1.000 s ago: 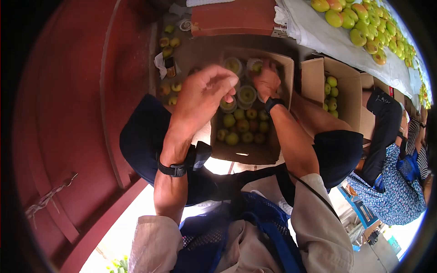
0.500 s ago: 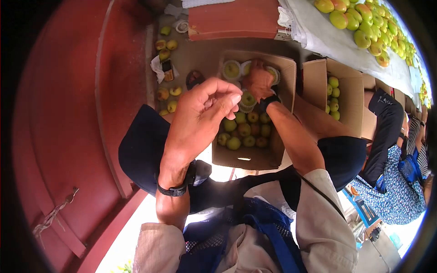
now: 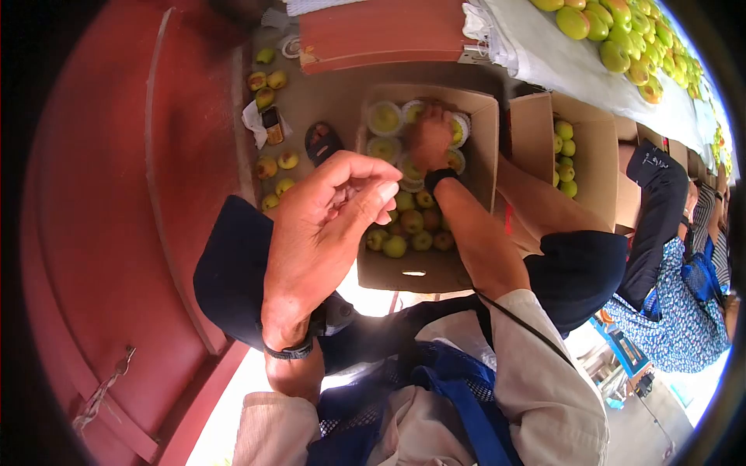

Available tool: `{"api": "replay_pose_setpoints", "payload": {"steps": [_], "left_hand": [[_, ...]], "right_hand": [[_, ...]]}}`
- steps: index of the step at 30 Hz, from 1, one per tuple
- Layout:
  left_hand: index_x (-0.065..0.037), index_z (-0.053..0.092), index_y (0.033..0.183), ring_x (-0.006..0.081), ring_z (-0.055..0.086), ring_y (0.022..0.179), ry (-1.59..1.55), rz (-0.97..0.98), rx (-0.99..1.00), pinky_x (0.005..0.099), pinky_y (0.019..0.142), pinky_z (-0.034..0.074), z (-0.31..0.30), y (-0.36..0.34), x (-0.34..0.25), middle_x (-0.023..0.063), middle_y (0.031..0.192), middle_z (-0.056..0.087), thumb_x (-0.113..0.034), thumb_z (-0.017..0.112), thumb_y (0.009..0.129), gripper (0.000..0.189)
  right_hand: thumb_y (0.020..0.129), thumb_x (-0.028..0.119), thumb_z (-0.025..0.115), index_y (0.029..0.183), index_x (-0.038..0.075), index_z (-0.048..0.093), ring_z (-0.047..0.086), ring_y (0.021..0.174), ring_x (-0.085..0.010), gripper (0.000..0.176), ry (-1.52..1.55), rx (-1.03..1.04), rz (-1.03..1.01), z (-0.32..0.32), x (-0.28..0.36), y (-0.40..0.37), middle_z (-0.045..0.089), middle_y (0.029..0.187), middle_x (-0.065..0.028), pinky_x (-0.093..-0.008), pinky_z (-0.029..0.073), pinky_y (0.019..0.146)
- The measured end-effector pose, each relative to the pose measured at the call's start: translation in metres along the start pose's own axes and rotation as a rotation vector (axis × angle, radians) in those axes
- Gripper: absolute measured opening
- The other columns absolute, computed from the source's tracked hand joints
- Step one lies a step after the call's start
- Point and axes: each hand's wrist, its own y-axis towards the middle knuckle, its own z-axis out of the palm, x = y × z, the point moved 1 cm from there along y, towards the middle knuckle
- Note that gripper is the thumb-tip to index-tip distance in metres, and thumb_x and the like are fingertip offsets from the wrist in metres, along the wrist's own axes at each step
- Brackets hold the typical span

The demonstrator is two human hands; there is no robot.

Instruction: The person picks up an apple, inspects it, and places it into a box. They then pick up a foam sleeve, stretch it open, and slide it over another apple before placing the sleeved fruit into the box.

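Note:
My left hand (image 3: 322, 221) is raised in front of the box, its fingers curled and its thumb drawn in to the forefinger, with nothing showing between them. Inside the open cardboard box (image 3: 416, 276), my right hand (image 3: 430, 138) reaches down among apples in white foam nets. Motion blurs it, and its fingertips are hidden behind the hand. Beside it are a netted apple (image 3: 385, 119) at the far left corner and another netted apple (image 3: 458, 130) to its right. Bare green and reddish apples (image 3: 412, 221) fill the near part of the box.
A second box (image 3: 594, 155) with green apples stands to the right. Apples (image 3: 657, 46) are piled on a white cloth at upper right. Loose apples (image 3: 266, 167) and a phone (image 3: 272, 126) lie at left, by a red panel (image 3: 93, 194). Another person (image 3: 676, 311) sits at right.
My right hand has shifted slightly over the netted apples, uncovering more of those at its left and right. My left hand stays curled, slightly lower and further left in the view.

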Motion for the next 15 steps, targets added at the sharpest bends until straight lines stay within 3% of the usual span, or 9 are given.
{"api": "replay_pose_setpoints", "payload": {"steps": [3,4,7,10,13,15], "left_hand": [[0.003,0.064,0.113,0.0093,0.059,0.082,-0.035,0.012,0.015,0.0237,0.075,0.049,0.0,0.004,0.004,0.0042,0.09,0.064,-0.005,0.059,0.101,0.015],[0.004,0.065,0.11,0.0087,0.063,0.082,-0.023,0.029,0.014,0.0243,0.077,0.053,-0.001,0.005,0.006,0.0039,0.092,0.067,-0.006,0.06,0.101,0.014],[0.003,0.065,0.11,0.0091,0.063,0.081,0.004,0.041,0.026,0.0247,0.077,0.053,0.001,0.005,0.005,0.0039,0.091,0.066,-0.007,0.06,0.101,0.014],[0.003,0.066,0.11,0.0092,0.062,0.08,-0.006,0.022,0.038,0.0246,0.076,0.051,0.004,0.006,0.007,0.0038,0.09,0.066,-0.007,0.06,0.101,0.014],[0.002,0.066,0.109,0.0089,0.062,0.081,0.004,0.026,0.041,0.024,0.075,0.051,0.006,0.008,0.005,0.0035,0.089,0.066,-0.007,0.06,0.101,0.013],[0.0,0.068,0.107,0.0085,0.061,0.078,0.15,0.022,0.002,0.0228,0.07,0.048,0.008,0.009,-0.001,0.0025,0.086,0.066,-0.014,0.064,0.1,0.016]], "right_hand": [[0.073,0.019,0.072,0.125,-0.002,0.057,0.055,0.108,-0.0382,0.058,-0.008,0.173,0.088,0.006,0.002,0.01,0.059,0.113,-0.019,-0.0485,0.047,0.09],[0.073,0.019,0.072,0.125,-0.002,0.057,0.055,0.108,-0.0382,0.058,-0.015,0.167,0.095,0.002,0.003,0.01,0.059,0.113,-0.019,-0.0485,0.047,0.09],[0.074,0.017,0.07,0.124,-0.001,0.057,0.054,0.111,-0.0395,0.054,-0.049,0.15,0.068,-0.016,0.008,0.008,0.056,0.118,-0.0198,-0.0486,0.045,0.092],[0.075,0.015,0.069,0.123,0.0,0.056,0.052,0.116,-0.0402,0.052,0.062,0.14,0.189,-0.045,0.018,0.001,0.053,0.123,-0.0198,-0.0498,0.043,0.095],[0.076,0.009,0.068,0.112,-0.003,0.065,0.055,0.116,-0.0412,0.038,0.137,0.078,0.208,-0.076,0.039,-0.029,0.061,0.118,-0.0243,-0.0459,0.046,0.09],[0.077,0.009,0.068,0.11,0.001,0.065,0.059,0.106,-0.0423,0.034,0.339,0.269,0.29,-0.084,0.048,-0.058,0.063,0.11,-0.0247,-0.0475,0.048,0.083]]}}
